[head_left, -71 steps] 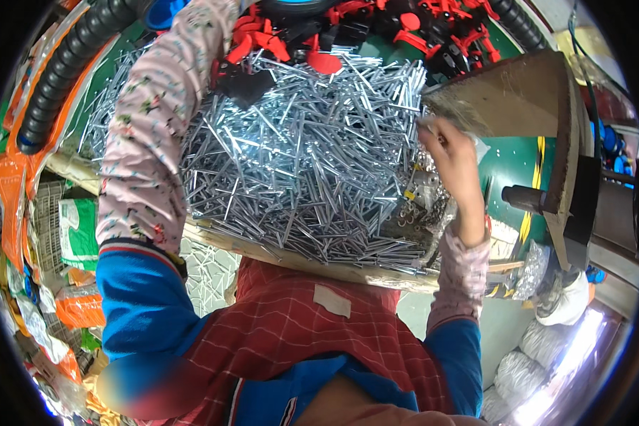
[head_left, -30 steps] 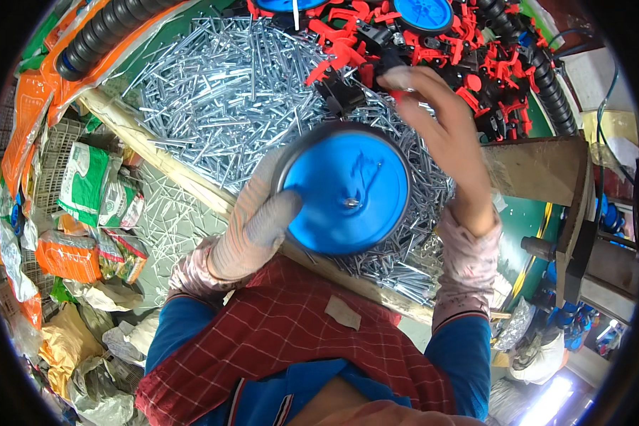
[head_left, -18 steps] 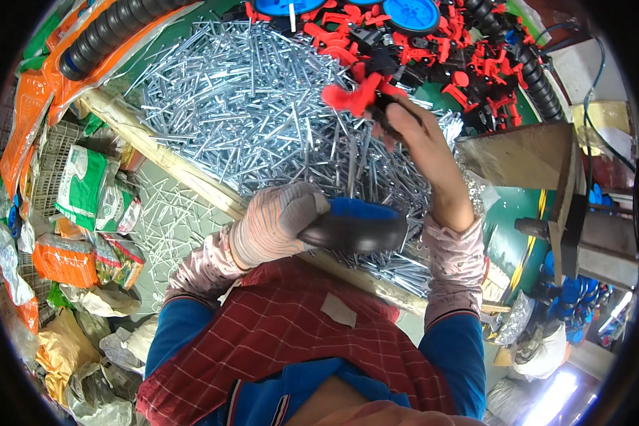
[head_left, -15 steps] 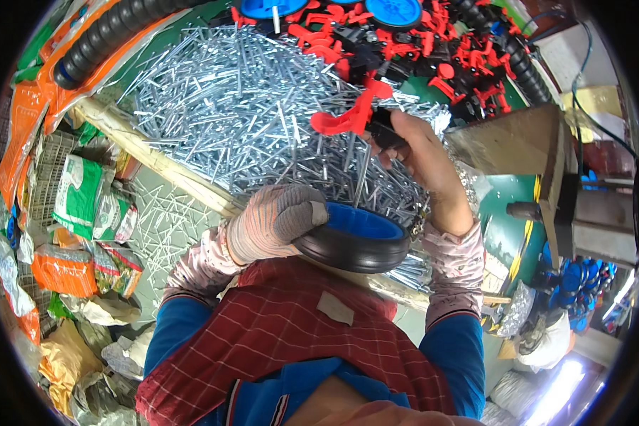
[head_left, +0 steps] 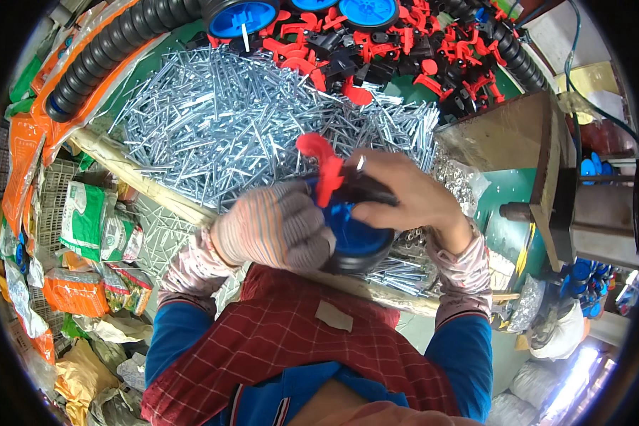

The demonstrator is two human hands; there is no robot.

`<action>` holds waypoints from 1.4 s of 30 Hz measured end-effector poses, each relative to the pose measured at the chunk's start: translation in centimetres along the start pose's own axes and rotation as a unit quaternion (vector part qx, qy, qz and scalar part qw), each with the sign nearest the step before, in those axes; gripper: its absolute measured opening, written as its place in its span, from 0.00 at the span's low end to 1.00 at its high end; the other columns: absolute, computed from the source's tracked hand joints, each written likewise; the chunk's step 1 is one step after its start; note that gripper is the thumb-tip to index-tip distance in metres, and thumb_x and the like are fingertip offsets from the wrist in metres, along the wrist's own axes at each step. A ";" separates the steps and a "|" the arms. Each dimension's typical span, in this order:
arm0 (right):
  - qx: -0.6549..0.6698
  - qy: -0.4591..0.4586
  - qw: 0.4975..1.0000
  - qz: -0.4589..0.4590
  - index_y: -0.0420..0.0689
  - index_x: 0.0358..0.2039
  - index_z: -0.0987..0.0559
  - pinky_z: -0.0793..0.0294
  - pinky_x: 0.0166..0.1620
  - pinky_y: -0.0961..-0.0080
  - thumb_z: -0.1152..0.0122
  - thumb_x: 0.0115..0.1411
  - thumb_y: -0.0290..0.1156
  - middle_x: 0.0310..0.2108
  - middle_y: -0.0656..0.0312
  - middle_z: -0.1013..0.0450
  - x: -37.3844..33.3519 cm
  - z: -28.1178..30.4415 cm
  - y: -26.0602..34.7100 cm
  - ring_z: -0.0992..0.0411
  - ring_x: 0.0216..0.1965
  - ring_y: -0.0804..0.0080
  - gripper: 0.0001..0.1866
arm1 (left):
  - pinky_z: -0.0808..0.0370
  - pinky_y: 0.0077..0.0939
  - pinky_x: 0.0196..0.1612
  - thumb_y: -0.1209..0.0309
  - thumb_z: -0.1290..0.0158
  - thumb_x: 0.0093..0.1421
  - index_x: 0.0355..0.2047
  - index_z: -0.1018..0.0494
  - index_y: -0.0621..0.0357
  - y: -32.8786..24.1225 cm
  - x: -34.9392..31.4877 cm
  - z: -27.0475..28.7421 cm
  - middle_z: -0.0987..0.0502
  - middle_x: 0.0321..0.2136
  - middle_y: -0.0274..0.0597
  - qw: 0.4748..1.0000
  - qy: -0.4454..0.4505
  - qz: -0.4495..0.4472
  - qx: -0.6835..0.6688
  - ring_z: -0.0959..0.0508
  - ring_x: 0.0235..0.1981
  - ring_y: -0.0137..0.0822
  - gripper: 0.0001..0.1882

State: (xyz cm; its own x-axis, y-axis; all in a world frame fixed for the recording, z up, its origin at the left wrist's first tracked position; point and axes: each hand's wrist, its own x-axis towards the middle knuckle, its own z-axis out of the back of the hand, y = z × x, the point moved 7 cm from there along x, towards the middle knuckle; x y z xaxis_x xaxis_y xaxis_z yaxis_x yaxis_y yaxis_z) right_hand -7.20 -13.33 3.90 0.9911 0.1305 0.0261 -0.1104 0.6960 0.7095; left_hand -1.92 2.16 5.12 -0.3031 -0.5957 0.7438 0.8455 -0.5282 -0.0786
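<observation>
Gloves on my left hand (head_left: 277,226) gripping the blue wheel (head_left: 358,238), my bare right hand (head_left: 405,195) pinching a red-and-black bracket (head_left: 330,174) over metal pins (head_left: 241,128).

Both forearms up from the lower edge, elbows bent, sleeves blue at the upper arm and patterned toward the wrists. Left hand (head_left: 275,226) gloved, fingers curled shut in a full grip, knuckles toward the camera. Right hand (head_left: 410,197) bare, thumb and fingers pinched closed, wrist bent inward, close beside the left
</observation>
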 end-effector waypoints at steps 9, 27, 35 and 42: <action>-0.066 -0.384 0.912 -0.123 0.38 0.55 0.29 0.30 0.57 0.59 0.41 0.59 0.45 0.50 0.50 0.25 10.0 14.5 -14.5 0.28 0.52 0.51 0.29 | 0.17 0.42 0.37 0.70 0.41 0.31 0.22 0.31 0.56 3.6 -1.7 0.9 0.28 0.27 0.41 0.991 -0.029 0.053 -0.116 0.23 0.26 0.40 0.15; 0.082 -0.447 0.881 -0.130 0.34 0.33 0.24 0.30 0.34 0.75 0.38 0.60 0.42 0.25 0.60 0.27 0.1 10.1 -12.9 0.29 0.29 0.77 0.19 | 0.21 0.40 0.31 0.69 0.36 0.37 0.31 0.26 0.59 2.2 -2.2 -1.7 0.24 0.30 0.45 0.971 -0.007 0.106 -0.214 0.20 0.30 0.49 0.19; 0.073 -0.447 0.864 -0.218 0.36 0.42 0.24 0.35 0.26 0.78 0.37 0.62 0.43 0.20 0.59 0.27 -12.9 1.9 -3.3 0.32 0.22 0.79 0.21 | 0.22 0.35 0.37 0.62 0.41 0.58 0.27 0.28 0.62 -1.7 -3.8 -7.6 0.22 0.27 0.44 0.811 0.143 0.355 -0.443 0.20 0.31 0.37 0.14; 0.001 -0.438 0.884 -0.164 0.40 0.47 0.26 0.27 0.30 0.73 0.32 0.57 0.41 0.25 0.54 0.24 -20.9 0.0 -1.2 0.26 0.23 0.66 0.23 | 0.23 0.31 0.34 0.71 0.28 0.46 0.40 0.27 0.55 -6.2 -4.6 -14.1 0.20 0.33 0.44 0.519 0.137 0.539 -0.650 0.20 0.31 0.40 0.23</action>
State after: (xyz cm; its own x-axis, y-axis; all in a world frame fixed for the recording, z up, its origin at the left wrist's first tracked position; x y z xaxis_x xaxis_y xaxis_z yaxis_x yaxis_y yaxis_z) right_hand -27.79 -16.92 2.49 0.6477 -0.6746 0.3540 0.1922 0.5943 0.7809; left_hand -12.00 -0.34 -7.15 -0.1648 -0.9380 -0.3049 -0.3665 0.3452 -0.8640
